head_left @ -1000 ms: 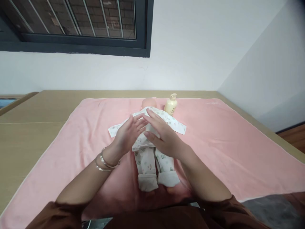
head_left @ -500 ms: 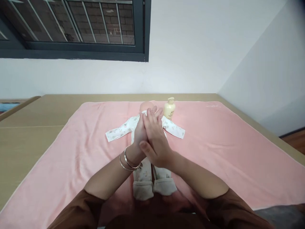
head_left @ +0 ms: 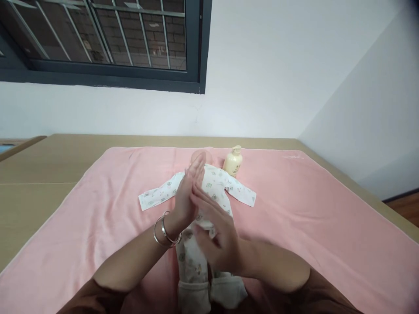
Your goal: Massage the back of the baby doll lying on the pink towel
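Two white walls, one pink blanket

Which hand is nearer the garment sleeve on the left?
Left. The left hand is just right of that sleeve in view; the right hand is farther right and lower.

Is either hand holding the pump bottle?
No, the pump bottle stands on the pink cloth, apart from the left hand and the right hand.
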`<state>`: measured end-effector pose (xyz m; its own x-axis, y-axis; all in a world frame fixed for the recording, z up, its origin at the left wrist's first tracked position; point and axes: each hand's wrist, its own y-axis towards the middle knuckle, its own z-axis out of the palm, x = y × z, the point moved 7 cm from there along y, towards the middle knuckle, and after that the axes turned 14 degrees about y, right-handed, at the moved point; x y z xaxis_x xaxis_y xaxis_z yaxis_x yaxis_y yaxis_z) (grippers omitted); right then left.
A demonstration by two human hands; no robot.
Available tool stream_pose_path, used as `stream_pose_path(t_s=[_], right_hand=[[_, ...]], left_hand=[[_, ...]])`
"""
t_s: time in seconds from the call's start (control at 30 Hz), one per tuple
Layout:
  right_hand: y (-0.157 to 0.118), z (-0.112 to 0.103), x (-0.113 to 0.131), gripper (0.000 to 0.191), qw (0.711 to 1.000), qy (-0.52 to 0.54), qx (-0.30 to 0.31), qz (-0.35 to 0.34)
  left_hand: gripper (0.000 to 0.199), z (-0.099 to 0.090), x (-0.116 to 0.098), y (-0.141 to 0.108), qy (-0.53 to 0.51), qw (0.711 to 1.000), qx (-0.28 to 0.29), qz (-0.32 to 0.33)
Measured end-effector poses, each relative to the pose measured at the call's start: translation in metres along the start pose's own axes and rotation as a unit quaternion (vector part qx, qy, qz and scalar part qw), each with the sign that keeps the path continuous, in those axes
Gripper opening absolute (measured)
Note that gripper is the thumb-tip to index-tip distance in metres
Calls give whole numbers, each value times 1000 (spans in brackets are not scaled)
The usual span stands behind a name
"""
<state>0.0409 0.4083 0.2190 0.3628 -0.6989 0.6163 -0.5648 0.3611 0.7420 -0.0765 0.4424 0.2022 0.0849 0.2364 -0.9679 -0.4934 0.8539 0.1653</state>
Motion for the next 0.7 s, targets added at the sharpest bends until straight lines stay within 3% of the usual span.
stream_pose_path(t_s=[0.1, 0.2, 0.27, 0.33, 0.43, 0.57, 0.63, 0.7], right_hand=[[11, -28, -32, 29, 997, 23, -67, 40], [23, -41, -85, 29, 990, -74, -113, 46], [27, -28, -124, 33, 988, -128, -47, 66], [27, -10, -158, 38, 982, -154, 58, 93], [23, 2, -191, 46, 957, -169, 171, 160], [17, -17, -199, 61, 910, -280, 115, 282], [10, -15, -188, 65, 887, -341, 104, 295], [3, -1, -172, 61, 883, -363, 138, 262]], left_hand=[[44, -33, 27, 18, 105, 985, -129, 34], [33, -58, 54, 26, 205, 960, -188, 33], [33, -64, 71, 30, 269, 947, -173, 25], [34, -66, 88, 34, 324, 934, -152, 16], [39, -64, 109, 37, 379, 916, -129, 20], [42, -62, 119, 36, 437, 890, -114, 56], [44, -62, 120, 35, 458, 880, -108, 59], [47, -63, 120, 35, 473, 874, -96, 55]])
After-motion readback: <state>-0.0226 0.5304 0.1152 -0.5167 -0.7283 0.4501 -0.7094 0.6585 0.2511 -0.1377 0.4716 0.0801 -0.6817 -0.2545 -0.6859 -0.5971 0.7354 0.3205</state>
